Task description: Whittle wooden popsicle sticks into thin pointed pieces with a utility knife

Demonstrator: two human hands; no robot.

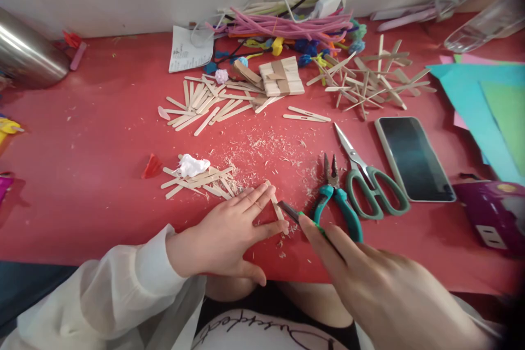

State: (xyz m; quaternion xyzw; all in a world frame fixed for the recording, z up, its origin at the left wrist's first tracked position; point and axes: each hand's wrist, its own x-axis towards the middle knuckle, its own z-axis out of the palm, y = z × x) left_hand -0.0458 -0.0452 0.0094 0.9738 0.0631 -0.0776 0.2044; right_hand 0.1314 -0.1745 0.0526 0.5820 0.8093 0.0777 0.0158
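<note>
On the red table lies a short wooden craft stick (277,212), with the fingertips of my left hand (229,229) resting on its two ends. That hand is spread, palm down, its thumb near the table's front edge. My right hand (369,270) is wrapped round a craft knife (292,212) with a dark blade and a green part at the grip. The blade's tip is beside the stick's middle; whether they touch is hard to tell. Wood shavings (274,145) are scattered behind and around the stick.
Pliers (334,194), scissors (371,186) and a phone (414,158) lie at the right. Craft sticks (197,101) are heaped behind, beside a banded bundle (281,76). White clay (192,165) sits on sticks at the left. A metal cylinder (30,49) stands back left.
</note>
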